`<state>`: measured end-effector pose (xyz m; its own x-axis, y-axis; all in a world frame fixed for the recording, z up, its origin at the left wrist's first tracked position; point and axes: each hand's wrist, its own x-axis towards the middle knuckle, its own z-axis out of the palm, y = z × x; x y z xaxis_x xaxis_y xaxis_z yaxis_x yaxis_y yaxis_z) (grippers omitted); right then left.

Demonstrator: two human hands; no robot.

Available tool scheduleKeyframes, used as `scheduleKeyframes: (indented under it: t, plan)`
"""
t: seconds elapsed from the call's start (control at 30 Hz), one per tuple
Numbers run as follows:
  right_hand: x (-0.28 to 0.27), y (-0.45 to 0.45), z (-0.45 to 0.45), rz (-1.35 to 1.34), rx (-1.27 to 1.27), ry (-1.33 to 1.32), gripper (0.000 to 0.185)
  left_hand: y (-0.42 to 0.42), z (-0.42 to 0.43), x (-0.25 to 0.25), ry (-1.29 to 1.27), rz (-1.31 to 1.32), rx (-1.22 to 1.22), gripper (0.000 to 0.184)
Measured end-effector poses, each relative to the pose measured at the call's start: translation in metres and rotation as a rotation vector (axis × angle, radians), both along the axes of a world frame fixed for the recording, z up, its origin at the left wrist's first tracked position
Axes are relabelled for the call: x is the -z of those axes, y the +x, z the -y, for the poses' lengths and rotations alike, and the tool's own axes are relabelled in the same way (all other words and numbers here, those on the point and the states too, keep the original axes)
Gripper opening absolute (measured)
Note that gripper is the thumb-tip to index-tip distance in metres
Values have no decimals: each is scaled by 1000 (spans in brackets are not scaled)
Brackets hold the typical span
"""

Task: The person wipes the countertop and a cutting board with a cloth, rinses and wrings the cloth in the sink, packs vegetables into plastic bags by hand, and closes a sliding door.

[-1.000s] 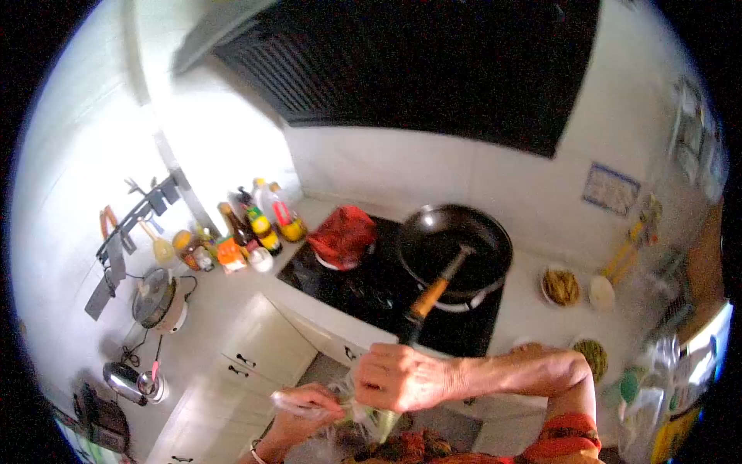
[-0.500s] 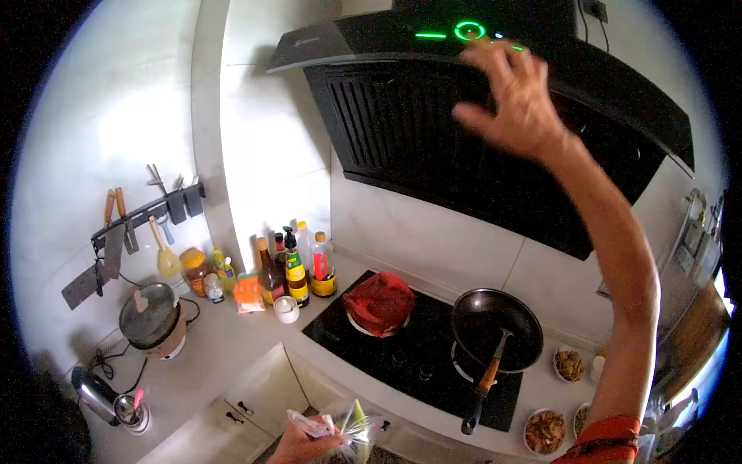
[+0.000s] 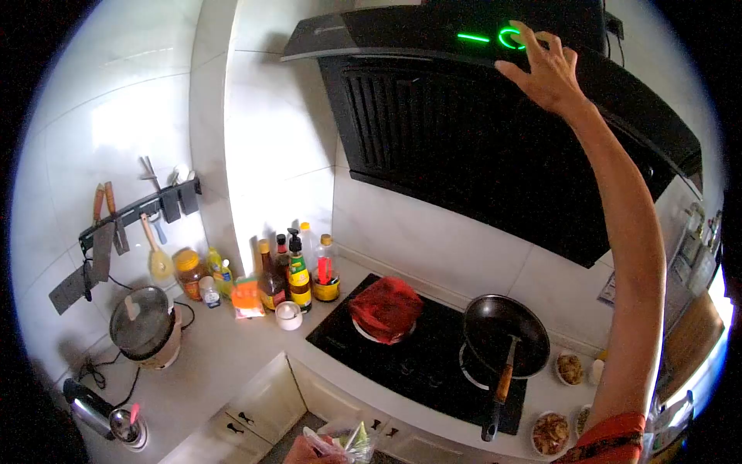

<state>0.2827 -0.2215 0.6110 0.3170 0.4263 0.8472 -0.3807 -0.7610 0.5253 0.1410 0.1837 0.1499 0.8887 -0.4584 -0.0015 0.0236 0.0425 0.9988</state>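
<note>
My right hand [image 3: 550, 76] is raised to the black range hood [image 3: 433, 116]. Its index finger touches or nearly touches the green lit ring [image 3: 502, 39] on the hood's front panel, and the other fingers are spread. Low at the bottom edge, my left hand [image 3: 308, 450] is closed on a clear plastic bag [image 3: 357, 442] with something green inside, partly cut off by the frame. Below the hood, a frying pan [image 3: 495, 317] stands on the black stove [image 3: 425, 363], with a wooden-handled utensil [image 3: 506, 375] lying in it.
A red bag-like cover [image 3: 386, 308] sits on the left burner. Bottles [image 3: 300, 278] cluster left of the stove. Bowls of food [image 3: 550, 433] stand on the right counter. A lidded pot [image 3: 143, 325] and a wall knife rack [image 3: 139, 213] are on the left.
My right hand has moved up to the hood's lit ring, its index finger now over it. My left hand and the bag sit slightly lower in view. The camera view has shifted a little.
</note>
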Motion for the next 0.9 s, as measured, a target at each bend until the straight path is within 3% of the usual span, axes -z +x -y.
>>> scheduleKeyframes:
  t: [0.03, 0.07, 0.1, 0.17, 0.2, 0.27, 0.37, 0.43, 0.53, 0.63, 0.7, 0.77, 0.8, 0.9]
  plan:
    - [1, -3, -3, 46, -4, -28, 68, 1, 0, 10, 1, -26, 16, 20]
    - [0, -6, -6, 92, -7, -57, 66, 6, -4, 34, 55, 131, 2, 21]
    - [-3, -9, -6, 137, -108, -201, 64, 5, -4, 29, 55, 128, 0, 21]
    - [-4, -8, -4, 184, -136, -205, 63, 4, -3, 14, 185, 155, 31, 23]
    - [0, -15, -15, 182, -134, -204, 63, 4, -1, 15, 187, 153, 33, 23]
    - [11, -32, -47, -15, -151, 49, 64, 3, 0, 16, 116, 157, 11, 24]
    - [0, 13, 0, 92, -14, -49, 61, 5, 3, 21, -7, 131, 11, 25]
    - [10, -1, -22, 86, 50, -7, 55, 3, 4, 11, -19, 55, 38, 24]
    - [26, -50, -59, 140, -276, -25, 58, 4, 14, 23, 41, 10, 34, 22]
    - [64, -104, -65, 198, -418, -141, 56, 6, 20, 58, 160, 26, 106, 17]
    - [84, -140, -39, 138, -432, -377, 54, 14, 17, 93, 222, 8, 245, 14]
    - [105, -177, -8, 43, -402, -518, 52, 32, 14, 128, 462, 165, 451, 12]
    - [117, -197, 10, -24, -369, -541, 51, 12, 43, 69, 196, -110, 372, 7]
    - [165, -269, 44, -116, -13, -94, 50, 12, 61, 86, 175, -41, 540, 5]
